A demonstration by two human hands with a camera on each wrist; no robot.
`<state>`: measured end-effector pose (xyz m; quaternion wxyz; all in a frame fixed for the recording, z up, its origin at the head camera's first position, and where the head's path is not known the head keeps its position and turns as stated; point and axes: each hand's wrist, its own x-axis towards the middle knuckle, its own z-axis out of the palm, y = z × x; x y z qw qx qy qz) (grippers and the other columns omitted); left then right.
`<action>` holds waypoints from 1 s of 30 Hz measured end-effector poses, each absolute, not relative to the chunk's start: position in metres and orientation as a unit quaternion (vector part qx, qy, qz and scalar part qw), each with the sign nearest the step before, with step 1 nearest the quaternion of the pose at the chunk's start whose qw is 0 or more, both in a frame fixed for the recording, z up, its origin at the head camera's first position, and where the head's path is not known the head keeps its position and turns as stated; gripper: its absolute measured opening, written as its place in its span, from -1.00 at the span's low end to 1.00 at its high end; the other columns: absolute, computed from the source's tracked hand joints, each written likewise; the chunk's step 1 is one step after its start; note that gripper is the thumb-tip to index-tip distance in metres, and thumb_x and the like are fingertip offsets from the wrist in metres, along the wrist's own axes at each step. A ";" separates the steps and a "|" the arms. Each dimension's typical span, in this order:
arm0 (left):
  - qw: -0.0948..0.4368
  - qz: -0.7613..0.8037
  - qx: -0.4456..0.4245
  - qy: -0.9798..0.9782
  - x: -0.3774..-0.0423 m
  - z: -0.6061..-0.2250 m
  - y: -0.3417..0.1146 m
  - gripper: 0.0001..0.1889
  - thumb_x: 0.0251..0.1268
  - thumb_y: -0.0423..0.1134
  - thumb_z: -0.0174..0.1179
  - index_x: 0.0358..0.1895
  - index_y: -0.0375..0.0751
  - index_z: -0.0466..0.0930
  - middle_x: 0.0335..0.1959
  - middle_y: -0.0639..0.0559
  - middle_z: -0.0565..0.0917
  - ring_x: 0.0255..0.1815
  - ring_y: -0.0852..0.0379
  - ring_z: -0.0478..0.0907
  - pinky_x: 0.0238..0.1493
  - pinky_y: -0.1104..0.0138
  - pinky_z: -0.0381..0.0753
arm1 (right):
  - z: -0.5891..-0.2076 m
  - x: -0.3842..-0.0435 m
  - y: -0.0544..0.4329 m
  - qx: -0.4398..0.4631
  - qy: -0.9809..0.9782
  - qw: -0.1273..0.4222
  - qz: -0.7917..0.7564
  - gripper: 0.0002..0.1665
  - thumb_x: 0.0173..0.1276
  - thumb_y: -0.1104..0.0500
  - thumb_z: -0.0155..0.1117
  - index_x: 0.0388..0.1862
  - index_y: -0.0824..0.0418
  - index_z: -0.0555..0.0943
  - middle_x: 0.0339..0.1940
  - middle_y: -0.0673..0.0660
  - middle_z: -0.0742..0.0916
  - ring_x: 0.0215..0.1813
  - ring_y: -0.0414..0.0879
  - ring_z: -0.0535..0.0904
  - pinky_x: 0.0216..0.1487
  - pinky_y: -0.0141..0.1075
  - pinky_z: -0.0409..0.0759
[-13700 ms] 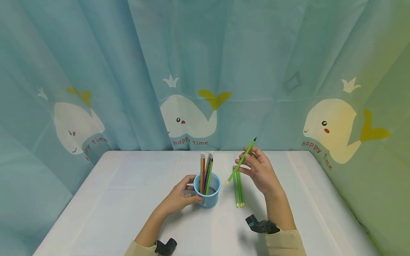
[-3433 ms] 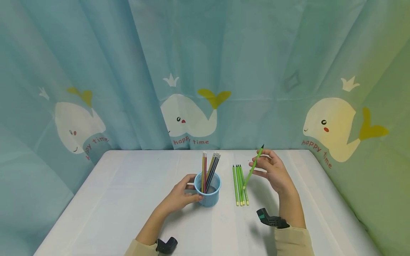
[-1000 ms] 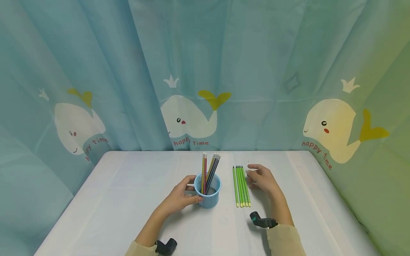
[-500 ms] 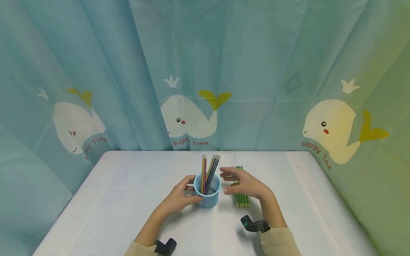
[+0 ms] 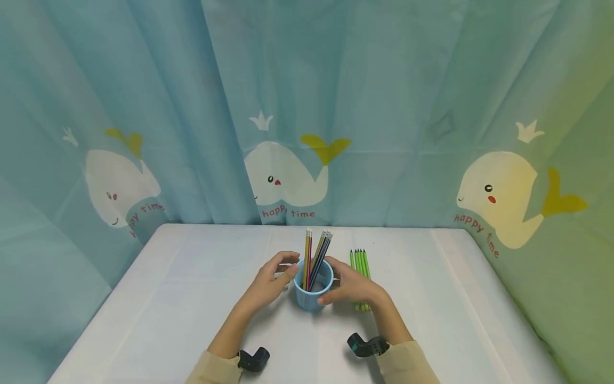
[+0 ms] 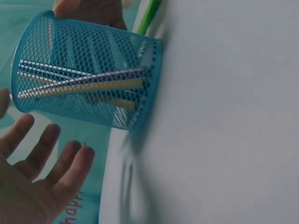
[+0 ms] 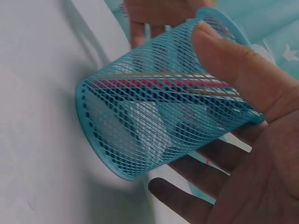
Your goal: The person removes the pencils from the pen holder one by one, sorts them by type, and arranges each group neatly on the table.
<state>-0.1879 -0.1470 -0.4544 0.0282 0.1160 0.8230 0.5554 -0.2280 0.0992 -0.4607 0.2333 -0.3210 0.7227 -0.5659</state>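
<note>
A light blue mesh pencil cup (image 5: pixel 307 298) stands upright mid-table, holding several pencils (image 5: pixel 315 261) in yellow, red and dark colours, eraser ends up. My right hand (image 5: pixel 352 285) grips its right side; in the right wrist view the thumb (image 7: pixel 233 65) lies along the mesh and the other fingers reach round behind. At the left side is my left hand (image 5: pixel 268 280), its relaxed fingers (image 6: pixel 70 172) spread and apart from the wall, the thumb close by the rim. Several green pencils (image 5: pixel 363 266) lie in a row right of the cup, partly hidden behind my right hand.
The white tabletop (image 5: pixel 192 298) stretches around the cup. A blue-green curtain (image 5: pixel 384 106) with printed whales hangs along its back and sides. Each wrist wears a black camera, left camera (image 5: pixel 254 360) and right camera (image 5: pixel 366 345).
The green pencil pinched earlier by my right hand now lies in the row, and none stands in the cup. My right hand moved left onto the cup; my left hand let go of it.
</note>
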 end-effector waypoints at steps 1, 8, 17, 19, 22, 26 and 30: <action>0.021 0.555 0.111 0.824 -0.190 -0.454 -0.145 -0.60 0.49 -0.09 0.15 0.30 -0.10 0.47 0.24 -0.12 0.57 0.23 -0.19 0.54 0.00 0.05 0.70 | -0.461 -0.228 0.098 -0.321 0.728 0.229 -0.562 0.04 0.01 0.22 0.63 0.46 0.16 0.30 0.25 0.16 0.61 0.29 0.07 0.51 0.35 0.06 0.47; -0.001 0.554 0.087 0.828 -0.201 -0.451 -0.135 -0.61 0.39 -0.09 0.26 0.20 -0.14 0.53 0.18 -0.11 0.60 0.15 -0.13 0.61 0.08 0.04 0.68 | -0.465 -0.228 0.095 -0.315 0.732 0.228 -0.560 0.04 0.01 0.23 0.63 0.46 0.12 0.31 0.25 0.10 0.62 0.29 0.06 0.51 0.32 0.04 0.50; -0.011 0.558 0.086 0.825 -0.208 -0.448 -0.128 -0.77 0.38 -0.13 0.26 -0.04 -0.17 0.61 0.10 -0.11 0.65 0.11 -0.21 0.62 0.06 -0.02 0.68 | -0.465 -0.229 0.095 -0.309 0.734 0.226 -0.561 0.01 0.00 0.21 0.64 0.44 0.10 0.33 0.24 0.09 0.62 0.28 0.04 0.52 0.30 0.04 0.53; -0.012 0.560 0.084 0.824 -0.209 -0.449 -0.127 -0.79 0.38 -0.14 0.27 -0.06 -0.16 0.61 0.09 -0.11 0.65 0.11 -0.21 0.62 0.05 -0.01 0.68 | -0.465 -0.229 0.095 -0.308 0.736 0.225 -0.559 0.02 0.00 0.20 0.64 0.44 0.09 0.33 0.25 0.08 0.61 0.28 0.02 0.52 0.30 0.02 0.54; -0.009 0.563 0.077 0.823 -0.210 -0.450 -0.126 -0.78 0.36 -0.12 0.28 -0.05 -0.13 0.62 0.10 -0.09 0.64 0.11 -0.19 0.62 0.05 0.00 0.69 | -0.466 -0.229 0.095 -0.305 0.738 0.225 -0.558 0.05 0.00 0.20 0.64 0.46 0.07 0.32 0.27 0.08 0.60 0.30 0.02 0.51 0.30 0.01 0.53; -0.013 0.560 0.084 0.824 -0.211 -0.451 -0.125 -0.76 0.36 -0.11 0.28 -0.05 -0.16 0.62 0.09 -0.11 0.65 0.10 -0.21 0.63 0.06 -0.03 0.68 | -0.468 -0.230 0.094 -0.303 0.741 0.220 -0.557 0.07 0.00 0.20 0.64 0.48 0.09 0.30 0.31 0.11 0.59 0.32 0.06 0.50 0.30 0.02 0.53; -0.020 0.559 0.082 0.825 -0.210 -0.451 -0.125 -0.81 0.35 -0.15 0.29 -0.10 -0.15 0.63 0.07 -0.10 0.67 0.09 -0.21 0.63 0.06 -0.02 0.68 | -0.468 -0.230 0.094 -0.303 0.743 0.217 -0.556 0.07 0.00 0.20 0.64 0.48 0.11 0.30 0.31 0.14 0.59 0.32 0.08 0.50 0.28 0.02 0.55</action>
